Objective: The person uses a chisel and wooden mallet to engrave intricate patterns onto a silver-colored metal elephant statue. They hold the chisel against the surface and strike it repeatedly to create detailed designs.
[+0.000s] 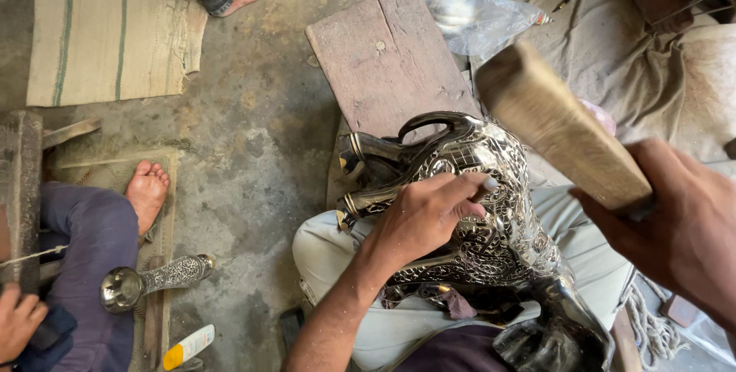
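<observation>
Wooden block (563, 131) gripped, fingers (460, 192) curled on elephant (491, 211)

Soft daylight, blurred near block (563, 131)

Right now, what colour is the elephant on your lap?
Shiny silver with dark engraved patterns, the elephant figure shows best in the head view.
</observation>
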